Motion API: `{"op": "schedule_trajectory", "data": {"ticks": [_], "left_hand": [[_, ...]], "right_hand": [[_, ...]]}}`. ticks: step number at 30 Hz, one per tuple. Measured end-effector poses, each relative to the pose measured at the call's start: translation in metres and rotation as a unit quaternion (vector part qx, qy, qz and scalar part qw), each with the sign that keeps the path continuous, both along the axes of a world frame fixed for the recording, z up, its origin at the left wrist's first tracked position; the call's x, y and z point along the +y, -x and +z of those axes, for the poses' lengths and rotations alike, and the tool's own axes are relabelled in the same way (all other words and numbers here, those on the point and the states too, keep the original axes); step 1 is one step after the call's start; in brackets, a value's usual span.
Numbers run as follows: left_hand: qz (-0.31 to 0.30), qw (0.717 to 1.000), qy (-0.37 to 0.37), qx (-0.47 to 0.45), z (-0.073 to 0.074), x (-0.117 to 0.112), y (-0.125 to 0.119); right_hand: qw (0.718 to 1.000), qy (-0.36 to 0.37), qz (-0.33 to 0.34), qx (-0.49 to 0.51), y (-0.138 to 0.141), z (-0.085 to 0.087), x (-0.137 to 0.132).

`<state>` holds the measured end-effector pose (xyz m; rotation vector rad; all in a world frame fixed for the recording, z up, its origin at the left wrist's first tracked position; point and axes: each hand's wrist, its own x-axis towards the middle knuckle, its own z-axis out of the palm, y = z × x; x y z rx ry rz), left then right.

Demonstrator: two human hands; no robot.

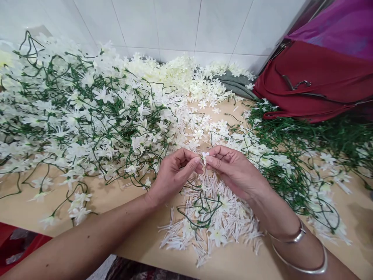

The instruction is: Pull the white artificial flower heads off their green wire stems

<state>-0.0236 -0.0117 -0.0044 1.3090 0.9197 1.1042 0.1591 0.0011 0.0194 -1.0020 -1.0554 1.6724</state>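
Centrally, above the worktop (131, 241): one small white flower (204, 156), long axis roughly towards the back edge, facing unclear; right hand (237, 171) pinches it; left hand (175, 173), fingertips drawn together alongside, contents hidden.

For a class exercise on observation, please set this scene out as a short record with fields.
Right hand: pinches a small white flower
Left hand: fingertips close to that flower; contact unclear
Below hands: thin white pieces, with green-stemmed flowers on top
Left side: heaped white flowers with green stems
Right side: tangled green stems, red fabric beyond
Surface: brown tabletop
Backdrop: white tiled wall
Worn: two silver-coloured bangles, right arm
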Motion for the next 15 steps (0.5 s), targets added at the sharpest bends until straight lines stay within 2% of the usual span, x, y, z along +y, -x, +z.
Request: {"op": "schedule_trajectory", "data": {"ticks": [9,15], "left_hand": [[-0.003,1.0,-0.006,0.002,-0.003,-0.001,0.002],[-0.005,1.0,0.002,0.005,-0.002,0.0,0.001]], "right_hand": [[0.998,-0.023,0.008,-0.056,0.0,-0.011,-0.002],[0.998,-0.011,0.028,-0.062,0.003,-0.01,-0.003]]}}
